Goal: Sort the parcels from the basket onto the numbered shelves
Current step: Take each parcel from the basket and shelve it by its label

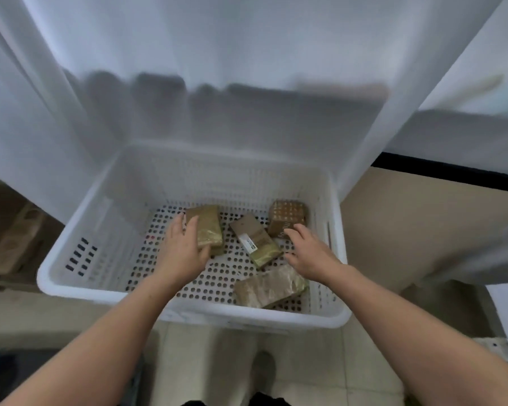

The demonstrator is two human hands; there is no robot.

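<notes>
Tiled floor (320,376) underfoot, one shoe (263,367) visible between the bare forearms. White perforated basket (79,259) sits on the floor just ahead, and both hands reach down into it. Four parcels lie on the basket bottom. The near parcel (272,285), wrapped in brownish tape, rests by the front wall, right of centre. Beyond it is the labelled parcel (257,240), lying askew, with a white sticker along one long side. Left hand (182,250) is released: fingers fairly straight, laid along the left edge of the left parcel (208,228), thumb spread toward the parcel's near end, not curled round it. Right hand (308,253) is also released, holding nothing: fingers loosely spread, tips just short of the far box (288,216) in the back right corner, thumb near the labelled parcel; contact unclear through blur. Behind the basket hangs a white cloth (247,54), with dim dark shapes showing through it. Blurred cardboard (9,238) is stacked at far left.
</notes>
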